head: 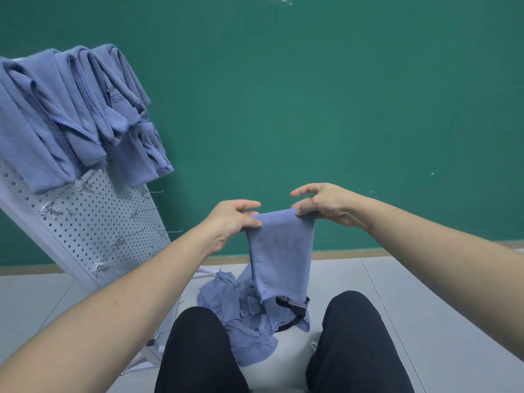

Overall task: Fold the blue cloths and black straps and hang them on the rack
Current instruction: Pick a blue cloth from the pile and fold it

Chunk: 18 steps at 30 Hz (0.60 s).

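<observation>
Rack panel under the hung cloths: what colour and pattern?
White rack panel, perforated with small round holes; head view.

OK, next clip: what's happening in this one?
A seated person holds a folded blue cloth up by its top corners, the left hand pinching one and the right hand the other. Several folded cloths already hang on the white pegboard rack. A pile of unfolded cloths and a black strap lie on the floor between the knees.
</observation>
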{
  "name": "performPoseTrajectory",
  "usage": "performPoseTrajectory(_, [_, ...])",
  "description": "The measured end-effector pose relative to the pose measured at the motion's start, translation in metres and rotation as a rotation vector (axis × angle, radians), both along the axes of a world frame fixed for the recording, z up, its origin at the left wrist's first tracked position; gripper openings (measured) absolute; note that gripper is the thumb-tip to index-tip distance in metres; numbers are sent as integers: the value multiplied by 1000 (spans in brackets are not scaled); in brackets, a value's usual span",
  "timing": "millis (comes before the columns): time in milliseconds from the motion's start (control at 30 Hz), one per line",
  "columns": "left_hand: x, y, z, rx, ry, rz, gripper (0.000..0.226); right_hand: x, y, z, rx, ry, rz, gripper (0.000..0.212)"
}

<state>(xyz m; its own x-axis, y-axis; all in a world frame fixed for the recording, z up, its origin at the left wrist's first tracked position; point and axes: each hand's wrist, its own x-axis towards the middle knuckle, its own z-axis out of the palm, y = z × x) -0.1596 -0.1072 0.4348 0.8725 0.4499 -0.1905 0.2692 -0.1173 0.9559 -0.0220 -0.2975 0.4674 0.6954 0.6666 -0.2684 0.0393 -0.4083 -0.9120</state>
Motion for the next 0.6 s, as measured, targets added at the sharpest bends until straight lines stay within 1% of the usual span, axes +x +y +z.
performPoseTrajectory(33, [0, 1, 0, 95, 30, -9, 49, 1, -1, 0, -24, -17, 30, 41])
performPoseTrajectory(100, [-1, -1, 0, 271, 80, -37, 50, 1, -2, -1, -113, -111, 105, 39])
performPoseTrajectory(167, [-1, -5, 2, 390, 103, -90, 43, -2, -1, -3, -214, -221, 147, 39])
performPoseTrajectory(233, [0, -8, 3, 450, 126, -167, 36, -5, -1, -5, -319, -350, 180, 37])
performPoseTrajectory(300, [0, -8, 2, 493, 142, -221, 31, -8, 0, -3, -426, -490, 215, 29])
performPoseTrajectory(367, [0, -7, 2, 537, 150, -237, 22, -10, -1, -1, -480, -550, 211, 20])
performPoseTrajectory(467, [-1, -4, 1, 503, 117, -214, 11, -7, -4, -1, -505, -575, 186, 18])
performPoseTrajectory(533, [-3, -1, -3, 449, 72, -175, 10, -3, -9, -4, -426, -496, 159, 18])
performPoseTrajectory(600, [-4, 1, -6, 398, 15, -128, 10, -2, -13, -6, -287, -364, 105, 22])
